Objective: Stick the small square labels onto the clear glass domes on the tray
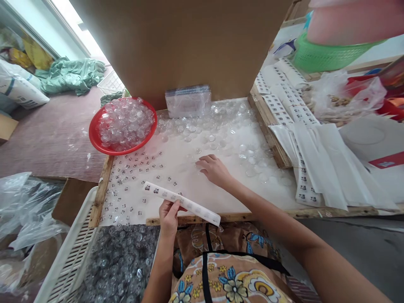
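Observation:
My left hand [170,214] pinches a white strip of panda stickers [183,201] between thumb and fingers, slanting down to the right over the table's front edge. My right hand [214,169] reaches over the middle of the white work surface [183,164], fingers stretched and thumb apart, nothing visible in it. Beyond its fingertips lie loose clear round plastic pieces [212,138], more of them to the right and back. On the left of the surface, many small panda prints [132,176] are spread out, seemingly on clear pieces.
A red bowl [94,136] heaped with clear pieces sits at the back left. A large cardboard box [189,46] rises behind. Sticker strips [301,168] lie beyond a wooden rail [271,134] on the right. Below left, a white crate [67,256] stands beside a mass of clear pieces [123,261].

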Demonstrator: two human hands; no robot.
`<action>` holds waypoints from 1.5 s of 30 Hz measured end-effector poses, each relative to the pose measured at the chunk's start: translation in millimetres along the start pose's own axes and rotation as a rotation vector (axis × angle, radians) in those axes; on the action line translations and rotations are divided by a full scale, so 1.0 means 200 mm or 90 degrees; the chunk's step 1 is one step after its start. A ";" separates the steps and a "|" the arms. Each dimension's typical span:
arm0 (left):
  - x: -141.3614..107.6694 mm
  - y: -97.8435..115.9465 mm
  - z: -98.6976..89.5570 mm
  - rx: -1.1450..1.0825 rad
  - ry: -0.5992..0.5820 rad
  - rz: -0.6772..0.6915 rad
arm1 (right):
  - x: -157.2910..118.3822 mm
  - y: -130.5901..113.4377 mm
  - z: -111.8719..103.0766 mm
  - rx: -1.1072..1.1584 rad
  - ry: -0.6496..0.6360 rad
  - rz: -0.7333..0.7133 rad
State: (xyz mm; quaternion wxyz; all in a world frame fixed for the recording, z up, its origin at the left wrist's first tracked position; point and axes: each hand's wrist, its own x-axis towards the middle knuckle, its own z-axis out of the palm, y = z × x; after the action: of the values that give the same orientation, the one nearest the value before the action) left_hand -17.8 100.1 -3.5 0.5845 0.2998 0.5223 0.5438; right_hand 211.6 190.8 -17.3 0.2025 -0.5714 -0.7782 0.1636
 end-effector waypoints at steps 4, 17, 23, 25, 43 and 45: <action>-0.01 0.00 0.00 -0.006 0.002 -0.005 | 0.06 -0.01 0.04 -0.054 -0.030 -0.033; 0.00 0.01 0.01 0.009 -0.008 -0.011 | 0.08 0.02 0.01 0.066 -0.002 0.029; 0.00 0.02 0.01 0.013 -0.008 -0.011 | 0.19 -0.02 0.05 0.051 0.047 0.014; -0.01 0.02 0.01 0.010 -0.007 -0.009 | 0.24 -0.05 0.08 0.038 0.019 0.017; 0.00 0.01 0.00 0.026 -0.023 -0.014 | 0.13 -0.07 0.11 0.153 0.002 0.003; 0.00 0.02 0.01 0.024 -0.023 -0.019 | 0.12 -0.07 0.11 0.158 -0.006 -0.016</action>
State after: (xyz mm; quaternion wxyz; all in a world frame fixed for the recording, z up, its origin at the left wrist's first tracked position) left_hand -18.3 101.6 0.8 0.5960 0.3126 0.5264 0.5196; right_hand 182.7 209.9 -25.8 0.2698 -0.5316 -0.7600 0.2589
